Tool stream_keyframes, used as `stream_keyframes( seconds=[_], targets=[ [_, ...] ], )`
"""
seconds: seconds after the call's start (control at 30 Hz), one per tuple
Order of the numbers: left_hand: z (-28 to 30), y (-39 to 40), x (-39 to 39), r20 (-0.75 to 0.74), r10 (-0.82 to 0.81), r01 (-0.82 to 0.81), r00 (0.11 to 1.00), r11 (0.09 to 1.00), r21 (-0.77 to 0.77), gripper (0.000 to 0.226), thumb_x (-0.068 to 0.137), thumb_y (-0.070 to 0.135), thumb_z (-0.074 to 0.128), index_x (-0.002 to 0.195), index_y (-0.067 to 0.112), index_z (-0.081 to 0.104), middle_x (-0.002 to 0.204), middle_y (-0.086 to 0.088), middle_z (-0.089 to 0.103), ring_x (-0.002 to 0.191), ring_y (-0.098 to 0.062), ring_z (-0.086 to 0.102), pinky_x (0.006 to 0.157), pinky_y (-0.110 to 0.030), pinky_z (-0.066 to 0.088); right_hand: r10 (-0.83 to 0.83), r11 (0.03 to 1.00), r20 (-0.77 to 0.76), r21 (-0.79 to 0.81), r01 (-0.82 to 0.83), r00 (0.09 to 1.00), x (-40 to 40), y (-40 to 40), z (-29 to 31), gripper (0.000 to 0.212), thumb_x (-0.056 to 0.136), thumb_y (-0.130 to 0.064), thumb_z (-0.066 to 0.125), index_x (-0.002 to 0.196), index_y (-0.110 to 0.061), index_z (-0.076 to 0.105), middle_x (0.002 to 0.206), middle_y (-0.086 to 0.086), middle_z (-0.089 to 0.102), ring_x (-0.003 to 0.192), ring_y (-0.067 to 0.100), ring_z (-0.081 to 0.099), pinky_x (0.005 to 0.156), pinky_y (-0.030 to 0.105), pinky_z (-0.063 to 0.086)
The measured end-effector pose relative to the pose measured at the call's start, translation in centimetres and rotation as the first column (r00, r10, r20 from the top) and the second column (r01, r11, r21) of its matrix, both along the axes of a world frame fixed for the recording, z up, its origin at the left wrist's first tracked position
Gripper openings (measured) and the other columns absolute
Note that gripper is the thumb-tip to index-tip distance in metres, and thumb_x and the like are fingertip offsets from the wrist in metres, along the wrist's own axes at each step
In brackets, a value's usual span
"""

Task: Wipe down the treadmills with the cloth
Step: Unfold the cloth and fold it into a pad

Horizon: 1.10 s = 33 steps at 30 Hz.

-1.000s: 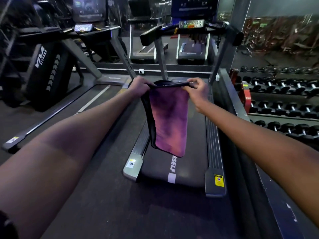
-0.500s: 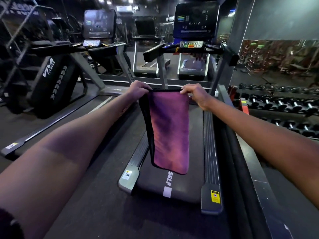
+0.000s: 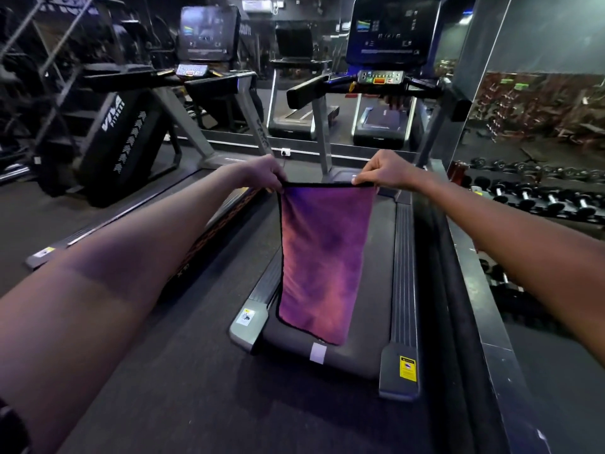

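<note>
Hanging straight down from both pinching grips, the cloth (image 3: 322, 260) is held by left hand (image 3: 263, 173) and right hand (image 3: 384, 170) at its top corners, above the treadmill (image 3: 404, 276) belt.

A: What colour is the cloth (image 3: 322, 257)?
B: Mottled purple and pink-orange, edged in black.
A: And the treadmill (image 3: 401, 276) under it?
B: Black belt with a white mark, grey side rails, a yellow warning sticker (image 3: 407, 368) lower right.
A: Upper left of the frame?
B: A black machine (image 3: 111, 139) with white lettering and arrow rows.
</note>
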<state>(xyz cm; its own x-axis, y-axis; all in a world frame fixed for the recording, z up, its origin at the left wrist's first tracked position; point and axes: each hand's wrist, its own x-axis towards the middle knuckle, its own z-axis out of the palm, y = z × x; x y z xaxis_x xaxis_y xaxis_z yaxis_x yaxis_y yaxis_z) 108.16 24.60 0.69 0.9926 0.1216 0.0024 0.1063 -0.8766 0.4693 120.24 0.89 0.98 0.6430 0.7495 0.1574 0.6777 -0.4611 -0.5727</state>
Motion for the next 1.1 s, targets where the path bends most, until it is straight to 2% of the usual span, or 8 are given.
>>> stream_keyframes(
  seconds=[0.1, 0.37, 0.5, 0.7, 0.83, 0.9, 1.0, 1.1],
  targets=[
    [-0.2, -0.2, -0.8, -0.019, 0.04, -0.04, 0.999, 0.999, -0.018, 0.032, 0.082, -0.012, 0.057, 0.113, -0.009, 0.061, 0.031, 0.017, 0.045, 0.029, 0.005, 0.038, 0.036, -0.004, 0.028, 0.022, 1.0, 0.068, -0.022, -0.021, 0.997, 0.2, -0.2, 0.3, 0.012, 0.079, -0.009, 0.072, 0.079, 0.002, 0.072, 0.046, -0.009, 0.06, 0.039, -0.002, 0.054, 0.05, 0.009, 0.044],
    [0.0, -0.4, -2.1, -0.064, 0.101, -0.107, 0.993, 0.988, -0.107, 0.034, 0.078, -0.015, 0.055, 0.112, -0.013, 0.061, 0.038, 0.016, 0.053, 0.034, 0.005, 0.042, 0.036, -0.007, 0.03, 0.018, 0.997, 0.217, -0.077, -0.001, 0.976, -0.4, -0.7, 0.7, 0.012, 0.075, -0.01, 0.074, 0.083, -0.001, 0.073, 0.069, 0.005, 0.065, 0.054, -0.002, 0.053, 0.055, 0.005, 0.037],
    [0.5, -1.6, -2.9, -0.058, 0.113, -0.118, 0.992, 0.988, -0.095, 0.037, 0.078, -0.015, 0.058, 0.115, -0.013, 0.058, 0.033, 0.018, 0.048, 0.03, 0.006, 0.039, 0.036, -0.003, 0.027, 0.004, 0.996, 0.268, -0.086, 0.02, 0.963, -0.8, -1.2, 0.6, 0.015, 0.074, -0.01, 0.075, 0.087, -0.003, 0.074, 0.08, 0.008, 0.069, 0.073, 0.012, 0.059, 0.059, 0.005, 0.039],
    [-0.2, -1.4, -3.2, 0.031, 0.165, -0.163, 0.986, 0.984, -0.069, 0.037, 0.075, -0.013, 0.066, 0.111, -0.014, 0.06, 0.029, 0.019, 0.044, 0.029, 0.007, 0.039, 0.037, -0.004, 0.029, 0.01, 0.995, 0.315, -0.095, 0.021, 0.949, -1.8, -1.2, 0.4, 0.018, 0.073, -0.01, 0.077, 0.089, -0.002, 0.074, 0.084, 0.012, 0.072, 0.072, 0.011, 0.059, 0.059, 0.002, 0.039],
    [-0.3, -1.3, -3.5, 0.051, 0.13, -0.128, 0.99, 0.991, -0.051, 0.035, 0.071, -0.008, 0.072, 0.105, -0.011, 0.065, 0.03, 0.019, 0.045, 0.029, 0.007, 0.039, 0.037, -0.004, 0.028, 0.08, 0.953, 0.342, -0.302, 0.029, 0.936, -2.6, -0.6, 0.7, 0.02, 0.075, -0.015, 0.076, 0.091, -0.004, 0.074, 0.087, 0.012, 0.072, 0.078, 0.018, 0.063, 0.065, 0.014, 0.04],
    [-0.7, -1.2, -3.5, 0.055, 0.099, -0.099, 0.994, 0.995, -0.002, 0.035, 0.069, -0.007, 0.075, 0.103, -0.008, 0.067, 0.035, 0.017, 0.048, 0.032, 0.009, 0.042, 0.04, -0.004, 0.031, 0.116, 0.921, 0.358, -0.388, 0.035, 0.926, -2.7, -0.2, 0.8, 0.021, 0.075, -0.018, 0.077, 0.09, -0.004, 0.074, 0.088, 0.011, 0.072, 0.083, 0.021, 0.064, 0.071, 0.021, 0.041],
    [-1.0, -0.2, -3.2, 0.101, 0.101, -0.102, 0.99, 0.995, 0.008, 0.034, 0.064, -0.004, 0.079, 0.097, -0.009, 0.069, 0.061, 0.005, 0.063, 0.056, 0.008, 0.053, 0.055, -0.008, 0.036, 0.067, 0.947, 0.358, -0.316, 0.053, 0.931, -2.8, 0.0, 0.8, 0.023, 0.074, -0.017, 0.077, 0.092, -0.003, 0.074, 0.09, 0.013, 0.072, 0.082, 0.019, 0.063, 0.069, 0.017, 0.041],
    [-1.2, 0.5, -3.6, 0.081, 0.081, -0.09, 0.993, 0.99, 0.111, 0.027, 0.062, 0.0, 0.081, 0.085, -0.001, 0.067, 0.087, -0.009, 0.059, 0.085, -0.017, 0.051, 0.063, -0.018, 0.035, 0.004, 0.982, 0.28, -0.184, 0.05, 0.96, -3.0, 0.4, 0.7, 0.021, 0.072, -0.012, 0.078, 0.09, -0.002, 0.074, 0.088, 0.013, 0.072, 0.068, 0.009, 0.056, 0.057, 0.003, 0.036]
  ],
)
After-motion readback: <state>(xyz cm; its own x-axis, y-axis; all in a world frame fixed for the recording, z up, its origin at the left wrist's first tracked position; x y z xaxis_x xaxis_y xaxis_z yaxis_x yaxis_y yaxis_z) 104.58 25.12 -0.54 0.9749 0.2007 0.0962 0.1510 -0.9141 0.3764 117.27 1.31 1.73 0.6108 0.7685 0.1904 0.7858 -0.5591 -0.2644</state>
